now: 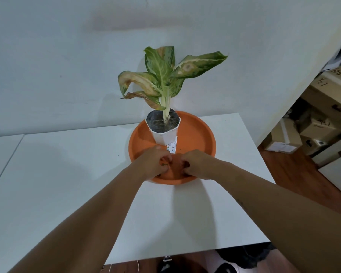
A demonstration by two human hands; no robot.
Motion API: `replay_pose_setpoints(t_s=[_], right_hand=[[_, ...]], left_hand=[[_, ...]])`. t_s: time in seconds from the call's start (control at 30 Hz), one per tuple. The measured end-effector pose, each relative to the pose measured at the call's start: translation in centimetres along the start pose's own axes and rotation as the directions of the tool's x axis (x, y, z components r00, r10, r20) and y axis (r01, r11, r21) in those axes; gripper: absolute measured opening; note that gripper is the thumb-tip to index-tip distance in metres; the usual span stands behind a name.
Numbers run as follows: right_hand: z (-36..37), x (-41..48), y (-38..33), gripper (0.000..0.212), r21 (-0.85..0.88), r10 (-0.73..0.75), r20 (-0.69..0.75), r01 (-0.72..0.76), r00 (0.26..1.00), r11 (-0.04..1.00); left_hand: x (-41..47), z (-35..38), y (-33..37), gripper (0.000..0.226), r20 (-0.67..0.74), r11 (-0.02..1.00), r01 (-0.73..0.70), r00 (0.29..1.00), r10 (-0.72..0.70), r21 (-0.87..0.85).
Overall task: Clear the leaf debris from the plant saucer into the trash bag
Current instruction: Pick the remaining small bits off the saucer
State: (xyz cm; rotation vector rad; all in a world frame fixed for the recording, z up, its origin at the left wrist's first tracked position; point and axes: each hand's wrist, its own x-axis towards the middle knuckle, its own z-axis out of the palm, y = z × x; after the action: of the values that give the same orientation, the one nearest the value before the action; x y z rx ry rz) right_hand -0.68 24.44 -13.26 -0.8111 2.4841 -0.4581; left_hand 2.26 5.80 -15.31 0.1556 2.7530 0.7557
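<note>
Leaf debris [164, 164]: one small green scrap visible, tucked in the curled fingers of the left hand [156, 161], down at the near side of the orange plant saucer [197, 133]. A few dark specks sit on the saucer floor just right of the pot's label [172, 145]; too small to say if they're leaf bits or soil. Progress, my read: mid-collection. Rest of the saucer floor looks mostly bare, nothing has gone to a bag yet as far as I can see, and no trash bag is clearly in view. There's something dark on the floor below the near table edge, can't tell what it is. Grips: left hand is loosely cupped, fingers curled inward around that green scrap, not a tight fist. Right hand [197, 163] is also curled, fingertips [185, 164] pressed down toward the saucer floor near the left hand; whether it's pinching anything, can't tell, the fingers hide it. Hands are near each other, a narrow strip of orange showing between them. White faceted pot [164, 134] with the plant [165, 75] stands upright at the far-left of the saucer; several leaves browning and drooping. All on a white table [67, 174], against a plain wall; cardboard boxes [313, 123] stacked off to the right.
</note>
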Motion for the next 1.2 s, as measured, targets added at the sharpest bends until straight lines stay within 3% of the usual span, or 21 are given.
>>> replay_pose_setpoints(t_s=[0.1,0.2,0.3,0.37,0.47,0.57,0.73,0.83,0.9,1.07,1.2], right_hand=[[-0.2,0.0,0.8,0.006,0.054,0.037,-0.060,-0.034,0.998,0.998],[-0.3,0.3,1.5,0.024,0.073,0.062,-0.117,-0.054,0.991,0.996],[0.2,1.0,2.1,0.050,0.014,0.093,-0.152,-0.092,0.984,0.996],[0.7,1.5,2.1,0.056,-0.137,0.033,-0.183,-0.058,0.983,0.989],[0.9,0.8,1.6,0.054,-0.171,-0.009,-0.051,0.001,0.999,0.985],[0.5,-1.0,0.9,0.043,-0.176,-0.043,0.069,0.055,0.997,0.983],[0.0,-2.6,0.3,0.026,-0.100,-0.092,0.039,0.096,0.995,0.990],[0.2,-2.8,0.1,0.054,-0.155,-0.076,0.081,0.088,0.994,0.984],[0.8,-2.7,0.2,0.057,-0.189,-0.068,0.108,0.088,0.992,0.978],[1.6,-3.2,0.5,0.035,-0.164,-0.178,0.048,0.183,0.983,0.969],[1.6,-3.0,-0.2,0.023,-0.031,-0.202,-0.031,0.201,0.979,0.979]], left_hand=[[0.1,-0.2,0.3,0.010,0.021,0.999,-0.017,1.000,0.016,0.046],[0.2,-1.0,0.0,0.014,0.044,0.998,-0.019,0.999,0.016,0.054],[0.2,-1.3,-0.1,0.041,0.085,0.997,-0.038,0.996,0.032,0.060],[0.1,-1.0,0.1,0.051,0.162,0.969,-0.064,0.987,0.025,0.240],[-0.5,-1.1,1.1,0.047,0.283,0.923,-0.111,0.959,0.002,0.368],[-1.6,-2.2,1.6,0.043,0.364,0.908,-0.185,0.931,0.040,0.375],[-3.4,-3.3,0.9,0.070,0.399,0.946,-0.135,0.917,0.006,0.295],[-4.1,-2.5,0.6,0.078,0.354,0.918,-0.184,0.934,0.051,0.352],[-4.1,-2.1,0.3,0.072,0.330,0.903,-0.212,0.940,0.084,0.375],[-4.3,-1.6,-0.4,0.047,0.319,0.902,-0.295,0.928,0.192,0.315],[-4.6,-1.2,-1.0,0.031,0.229,0.938,-0.293,0.941,0.248,0.185]])
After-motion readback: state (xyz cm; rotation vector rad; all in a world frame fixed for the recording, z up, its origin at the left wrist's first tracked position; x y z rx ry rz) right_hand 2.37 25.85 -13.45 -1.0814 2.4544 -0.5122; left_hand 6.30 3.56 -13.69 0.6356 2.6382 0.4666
